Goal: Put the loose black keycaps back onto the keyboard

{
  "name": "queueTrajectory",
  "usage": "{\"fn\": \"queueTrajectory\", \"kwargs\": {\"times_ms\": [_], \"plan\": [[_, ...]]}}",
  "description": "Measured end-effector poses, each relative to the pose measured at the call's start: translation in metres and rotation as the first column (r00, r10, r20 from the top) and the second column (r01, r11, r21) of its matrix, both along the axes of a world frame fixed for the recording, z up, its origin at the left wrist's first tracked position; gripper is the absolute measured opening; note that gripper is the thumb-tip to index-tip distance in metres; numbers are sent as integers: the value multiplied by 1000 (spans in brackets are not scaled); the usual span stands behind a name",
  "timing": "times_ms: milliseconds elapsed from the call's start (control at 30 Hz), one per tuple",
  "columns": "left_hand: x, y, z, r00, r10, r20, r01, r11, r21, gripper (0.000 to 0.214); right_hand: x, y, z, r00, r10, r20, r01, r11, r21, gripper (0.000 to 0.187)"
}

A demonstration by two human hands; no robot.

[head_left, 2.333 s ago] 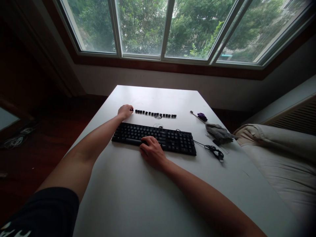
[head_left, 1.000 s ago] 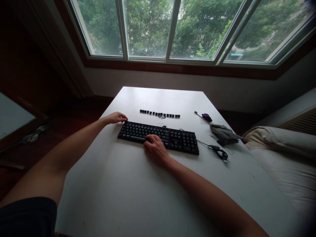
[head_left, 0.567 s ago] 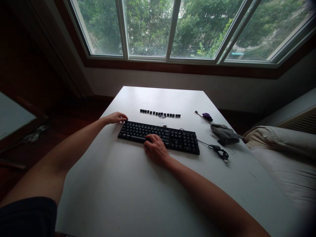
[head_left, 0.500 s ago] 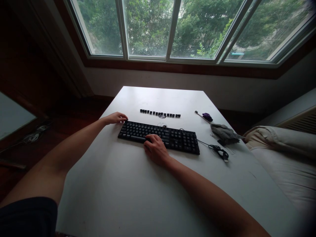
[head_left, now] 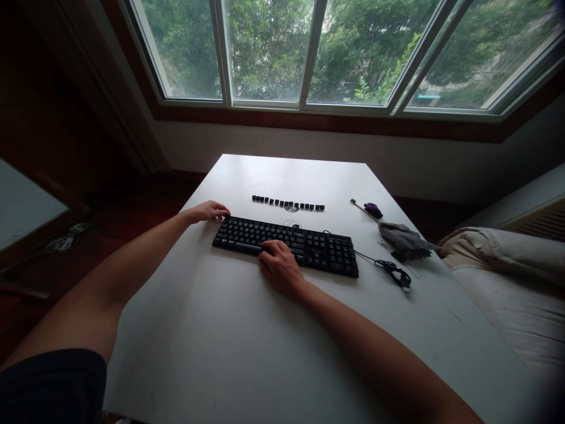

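Note:
A black full-size keyboard (head_left: 286, 246) lies at a slant on the white table (head_left: 212, 341). At its far left corner, my left hand (head_left: 210, 211) has its fingers pinched together; a small dark bit shows at the fingertips, too small to tell from the keyboard's corner. Over the near edge, around the space bar, my right hand (head_left: 280, 268) is curled with its fingers on the keys and gripping the keyboard. Beyond the keyboard stretches a row of several loose black keycaps (head_left: 288, 204).
To the right lie a thin brush (head_left: 359, 206), a small purple item (head_left: 373, 209), a crumpled grey cloth (head_left: 406, 240) and the keyboard's bundled USB cable (head_left: 394, 271). A cushioned seat (head_left: 498, 282) stands past the right edge. A window (head_left: 309, 56) is behind the table.
The whole view has shifted very slightly, so everything sits a little further right. Both hands keep their places on the keyboard.

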State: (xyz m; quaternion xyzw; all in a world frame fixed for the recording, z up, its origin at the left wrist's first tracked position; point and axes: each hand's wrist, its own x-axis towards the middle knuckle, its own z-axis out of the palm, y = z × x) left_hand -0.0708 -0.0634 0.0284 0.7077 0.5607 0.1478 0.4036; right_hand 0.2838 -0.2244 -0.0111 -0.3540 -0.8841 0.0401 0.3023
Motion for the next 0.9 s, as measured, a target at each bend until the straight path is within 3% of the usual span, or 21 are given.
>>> {"fn": "queueTrajectory", "kwargs": {"times_ms": [300,533,767,900], "plan": [[0,9,4,951,-85,-296,153,965,215,45,-1,0,2,1000,-1,3,1,1000,2,13],[6,6,10,912,-148,-382,286,898,335,34,-1,-1,2,1000,-3,2,3,1000,-2,13],[5,1,3,938,-86,-335,202,921,332,39,-1,-1,3,1000,5,5,-5,1000,-11,12],[0,0,-3,958,-58,-280,136,954,266,45,-1,-1,3,1000,4,2,-4,1000,-20,12]]}}
